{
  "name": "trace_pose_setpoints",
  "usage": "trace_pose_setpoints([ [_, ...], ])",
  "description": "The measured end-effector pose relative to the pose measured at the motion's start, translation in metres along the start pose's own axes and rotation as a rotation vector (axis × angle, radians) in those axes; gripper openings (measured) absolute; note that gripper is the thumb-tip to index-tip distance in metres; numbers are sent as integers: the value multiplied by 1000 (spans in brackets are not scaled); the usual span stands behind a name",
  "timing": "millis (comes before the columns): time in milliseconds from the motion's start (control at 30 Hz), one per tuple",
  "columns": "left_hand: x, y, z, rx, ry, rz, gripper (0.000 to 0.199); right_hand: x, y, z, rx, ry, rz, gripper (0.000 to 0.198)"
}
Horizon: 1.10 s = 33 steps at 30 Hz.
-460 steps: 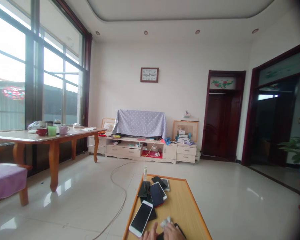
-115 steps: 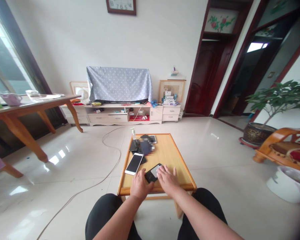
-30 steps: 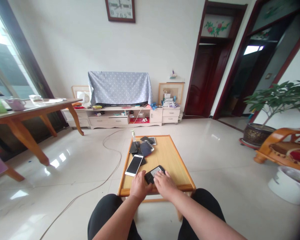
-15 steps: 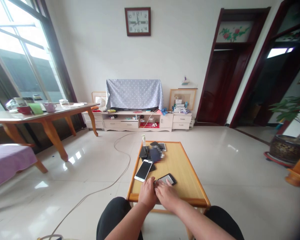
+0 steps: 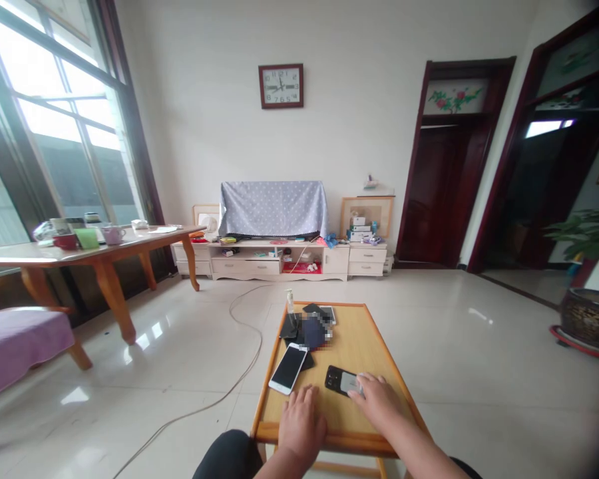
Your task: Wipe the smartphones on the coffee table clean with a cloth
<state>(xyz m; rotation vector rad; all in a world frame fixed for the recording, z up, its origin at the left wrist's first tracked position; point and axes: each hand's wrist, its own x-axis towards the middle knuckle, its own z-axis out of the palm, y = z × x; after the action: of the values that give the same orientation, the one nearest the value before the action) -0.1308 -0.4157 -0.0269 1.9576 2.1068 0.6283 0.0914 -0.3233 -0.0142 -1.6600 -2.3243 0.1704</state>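
A small wooden table (image 5: 379, 426) stands in front of me. On it, a black phone (image 5: 333, 378) with a light grey panel lies slantwise near the middle. My right hand (image 5: 382, 402) is at the phone's right end, thumb and fingers closed around that end. Near the table's front edge, my left hand (image 5: 302, 422) rests palm down with its fingers stretched out, holding nothing. Just beyond it lies a white phone (image 5: 288, 368) with a dark screen, apart from the fingers.
Farther back on the small table are dark flat items (image 5: 288, 327), a pump bottle (image 5: 290, 305), another white-edged phone (image 5: 331, 313) and a blurred-out dark blue thing (image 5: 313, 331). A cable (image 5: 239, 386) runs along the floor at left. A larger table (image 5: 144, 233) holds cups.
My hands, together before, are now apart. The right moved right with the black phone, which now slants the other way; the left lies flat on the table. The view has tilted up.
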Motion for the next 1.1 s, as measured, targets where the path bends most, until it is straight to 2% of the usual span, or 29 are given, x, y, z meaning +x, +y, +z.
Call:
trace_pose_setpoints([
  [100,3,1,0,1,7,18,59,-6,-3,4,-25,41,68,26],
  [233,8,16,-1,36,-8,25,54,-20,-11,8,62,31,72,25],
  [367,16,36,4,73,0,49,70,-31,-17,14,278,6,41,29],
  [467,22,43,13,75,4,30,80,-35,-14,18,343,9,70,34],
  [600,28,41,21,76,-36,54,66,-39,-5,17,404,83,162,28],
  [667,29,39,22,67,-45,94,66,-39,-4,13,433,144,173,24],
  [800,25,35,17,81,23,75,80,-38,-16,9,453,254,111,25],
  [867,20,33,14,94,68,34,79,-40,-30,12,455,270,42,28],
  [1000,14,24,10,76,83,0,66,-48,-52,16,388,154,-234,33],
  [1033,14,22,10,66,80,8,64,-48,-52,15,350,114,-279,34],
  [1100,16,16,10,49,85,41,66,-44,-48,9,263,54,-283,37],
])
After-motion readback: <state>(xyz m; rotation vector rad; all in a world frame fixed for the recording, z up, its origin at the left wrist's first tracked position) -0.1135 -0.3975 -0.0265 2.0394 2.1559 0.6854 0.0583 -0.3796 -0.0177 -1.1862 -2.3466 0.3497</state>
